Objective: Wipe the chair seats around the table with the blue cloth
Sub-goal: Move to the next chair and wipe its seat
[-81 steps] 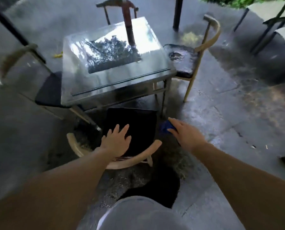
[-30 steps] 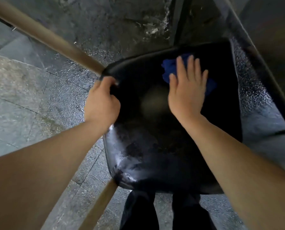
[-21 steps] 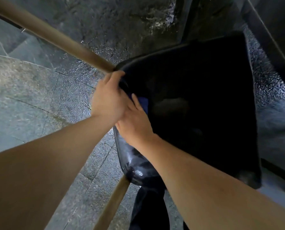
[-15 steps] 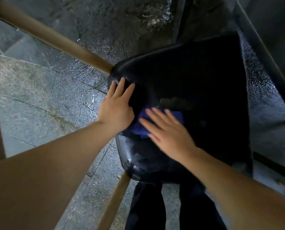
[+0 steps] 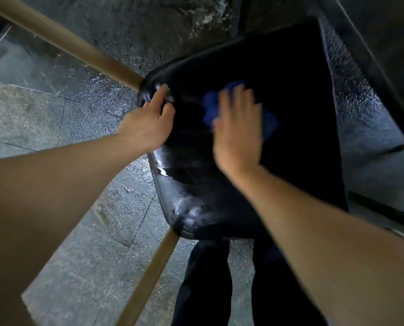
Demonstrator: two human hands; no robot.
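A black, glossy chair seat [image 5: 290, 118] fills the middle of the head view, wet along its left edge. My right hand [image 5: 238, 128] lies flat on the blue cloth [image 5: 211, 109] and presses it onto the seat's upper middle; the cloth shows at the fingertips and to the right of the hand. My left hand [image 5: 149, 123] rests on the seat's upper left corner with its fingers spread, one finger pointing along the rim. The right hand is motion-blurred.
Tan wooden chair rails run from the upper left [image 5: 66, 43] and the lower left [image 5: 146, 278] to the seat. Wet grey stone floor [image 5: 55, 114] lies to the left. My dark trouser legs [image 5: 203, 278] stand below the seat. A dark table edge [image 5: 372, 55] crosses the right.
My right hand has slid the blue cloth from the seat's left middle up and to the right. My left hand has stayed at the upper left corner of the seat.
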